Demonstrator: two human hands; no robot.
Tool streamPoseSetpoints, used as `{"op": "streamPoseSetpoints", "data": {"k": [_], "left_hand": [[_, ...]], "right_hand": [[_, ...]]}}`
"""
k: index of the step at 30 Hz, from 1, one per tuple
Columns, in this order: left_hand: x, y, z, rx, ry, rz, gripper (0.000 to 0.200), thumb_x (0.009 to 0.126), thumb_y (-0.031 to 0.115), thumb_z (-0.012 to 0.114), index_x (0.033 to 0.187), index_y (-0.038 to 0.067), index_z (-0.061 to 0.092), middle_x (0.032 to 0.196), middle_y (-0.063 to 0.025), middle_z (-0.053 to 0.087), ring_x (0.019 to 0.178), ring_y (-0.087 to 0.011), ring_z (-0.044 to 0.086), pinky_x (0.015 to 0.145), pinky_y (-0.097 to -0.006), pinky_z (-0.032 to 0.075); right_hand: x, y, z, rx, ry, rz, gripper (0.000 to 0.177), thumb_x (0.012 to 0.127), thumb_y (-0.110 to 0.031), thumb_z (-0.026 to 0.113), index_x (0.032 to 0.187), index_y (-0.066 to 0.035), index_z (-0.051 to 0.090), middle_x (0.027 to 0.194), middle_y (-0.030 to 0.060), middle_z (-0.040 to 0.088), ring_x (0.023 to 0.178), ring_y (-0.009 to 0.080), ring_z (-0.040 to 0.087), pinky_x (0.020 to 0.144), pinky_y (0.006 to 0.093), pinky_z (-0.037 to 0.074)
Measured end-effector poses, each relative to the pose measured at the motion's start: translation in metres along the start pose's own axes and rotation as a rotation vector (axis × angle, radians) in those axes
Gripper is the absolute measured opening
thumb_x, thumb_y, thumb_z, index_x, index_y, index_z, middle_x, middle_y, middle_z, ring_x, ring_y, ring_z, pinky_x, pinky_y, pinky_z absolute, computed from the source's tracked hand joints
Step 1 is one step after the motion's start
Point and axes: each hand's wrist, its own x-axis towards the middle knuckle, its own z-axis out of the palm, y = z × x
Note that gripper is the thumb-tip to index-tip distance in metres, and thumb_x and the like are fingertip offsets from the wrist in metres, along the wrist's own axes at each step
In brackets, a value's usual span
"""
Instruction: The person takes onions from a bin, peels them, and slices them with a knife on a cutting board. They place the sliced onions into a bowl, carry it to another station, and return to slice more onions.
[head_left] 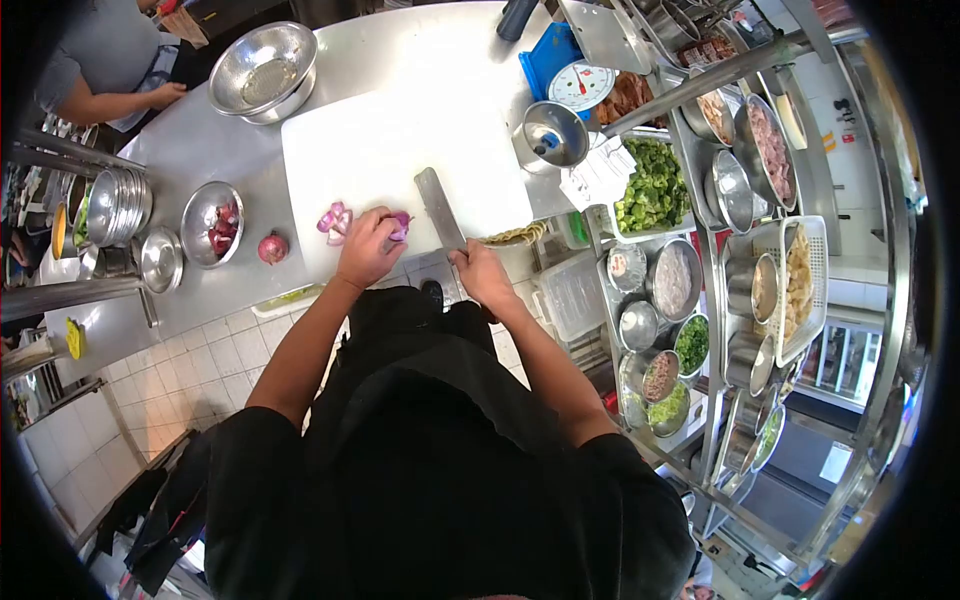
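Note:
On the white cutting board (400,140), my left hand (368,248) has its fingers curled over a piece of red onion (401,226), pressing it to the board near the front edge. Cut red onion pieces (335,222) lie just left of that hand. My right hand (484,274) is wrapped around the handle of a cleaver (440,205). Its broad blade points away from me over the board, to the right of the onion piece and apart from it. A whole red onion (273,248) sits on the steel counter left of the board.
A steel bowl with red onions (222,238) and a colander (262,72) stand to the left. At the right are a steel pot (551,138), a dial scale (581,85) and racks with chopped greens (652,185). A co-worker's arm (130,102) shows at the upper left.

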Motion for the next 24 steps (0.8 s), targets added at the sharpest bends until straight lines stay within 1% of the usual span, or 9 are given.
{"op": "streamPoseSetpoints", "data": {"k": [3, 4, 7, 10, 13, 16, 19, 22, 24], "left_hand": [[-0.012, -0.004, 0.006, -0.208, 0.018, -0.101, 0.033, 0.072, 0.006, 0.078, 0.101, 0.004, 0.062, 0.110, -0.0159, 0.062, 0.103, -0.0363, 0.061, 0.088, -0.0428, 0.050], [-0.012, -0.003, 0.006, -0.219, 0.034, -0.153, 0.033, 0.072, 0.006, 0.079, 0.101, 0.003, 0.062, 0.112, -0.0162, 0.062, 0.106, -0.0364, 0.061, 0.092, -0.0437, 0.049], [0.003, 0.010, 0.001, -0.087, 0.066, -0.103, 0.032, 0.072, 0.007, 0.079, 0.100, 0.004, 0.064, 0.111, -0.0164, 0.062, 0.101, -0.0351, 0.061, 0.088, -0.0431, 0.050], [0.015, 0.011, 0.013, 0.079, -0.078, -0.155, 0.026, 0.073, 0.007, 0.078, 0.098, 0.007, 0.071, 0.113, -0.0138, 0.062, 0.101, -0.0338, 0.061, 0.087, -0.0429, 0.049], [0.023, 0.003, 0.027, 0.161, -0.164, -0.135, 0.020, 0.069, 0.008, 0.079, 0.089, 0.008, 0.075, 0.104, -0.0123, 0.064, 0.098, -0.0333, 0.059, 0.083, -0.0443, 0.049], [0.023, 0.000, 0.038, 0.051, -0.058, -0.289, 0.011, 0.073, 0.009, 0.080, 0.083, 0.007, 0.077, 0.091, -0.0091, 0.067, 0.090, -0.0264, 0.063, 0.079, -0.0385, 0.051], [0.026, -0.019, 0.049, -0.427, -0.085, -0.690, 0.009, 0.079, 0.011, 0.079, 0.084, 0.004, 0.077, 0.084, -0.0075, 0.070, 0.079, -0.0185, 0.065, 0.073, -0.0303, 0.051], [0.032, -0.029, 0.045, -0.579, -0.173, -0.866, 0.015, 0.083, 0.012, 0.078, 0.093, 0.001, 0.076, 0.088, -0.0073, 0.072, 0.073, -0.0138, 0.064, 0.070, -0.0257, 0.049], [0.035, -0.028, 0.040, -0.582, -0.109, -0.845, 0.022, 0.083, 0.011, 0.078, 0.101, 0.001, 0.074, 0.092, -0.0090, 0.073, 0.076, -0.0156, 0.065, 0.072, -0.0280, 0.051]], "right_hand": [[-0.021, -0.002, -0.001, 0.015, -0.002, -0.010, 0.031, 0.097, -0.025, 0.060, 0.098, 0.006, 0.059, 0.095, 0.0345, 0.065, 0.096, 0.0520, 0.061, 0.083, 0.0568, 0.048], [-0.026, 0.000, 0.001, 0.004, 0.006, -0.012, 0.031, 0.097, -0.025, 0.060, 0.097, 0.006, 0.059, 0.094, 0.0341, 0.065, 0.095, 0.0521, 0.062, 0.082, 0.0569, 0.048], [-0.034, 0.003, 0.009, -0.009, 0.024, -0.001, 0.030, 0.098, -0.025, 0.059, 0.097, 0.005, 0.059, 0.091, 0.0329, 0.065, 0.092, 0.0522, 0.062, 0.080, 0.0572, 0.048], [-0.040, 0.006, 0.011, 0.041, 0.037, 0.019, 0.030, 0.098, -0.025, 0.059, 0.098, 0.005, 0.059, 0.090, 0.0322, 0.066, 0.091, 0.0522, 0.062, 0.079, 0.0572, 0.049], [-0.043, 0.010, 0.010, 0.106, 0.059, 0.020, 0.030, 0.098, -0.025, 0.058, 0.099, 0.005, 0.059, 0.090, 0.0321, 0.066, 0.092, 0.0521, 0.062, 0.080, 0.0569, 0.049], [-0.047, 0.007, 0.003, 0.105, 0.051, 0.068, 0.030, 0.098, -0.025, 0.059, 0.100, 0.005, 0.059, 0.092, 0.0322, 0.066, 0.092, 0.0519, 0.063, 0.081, 0.0561, 0.049], [-0.051, 0.008, 0.006, 0.106, 0.063, 0.079, 0.030, 0.098, -0.025, 0.059, 0.101, 0.005, 0.059, 0.093, 0.0319, 0.067, 0.093, 0.0515, 0.063, 0.081, 0.0555, 0.050], [-0.054, 0.010, 0.010, 0.092, 0.070, 0.080, 0.031, 0.098, -0.026, 0.060, 0.099, 0.005, 0.058, 0.093, 0.0323, 0.066, 0.095, 0.0515, 0.063, 0.081, 0.0553, 0.050], [-0.056, 0.007, 0.011, 0.126, 0.056, 0.089, 0.034, 0.098, -0.029, 0.062, 0.095, 0.004, 0.056, 0.091, 0.0335, 0.065, 0.095, 0.0520, 0.062, 0.081, 0.0552, 0.049]]}}
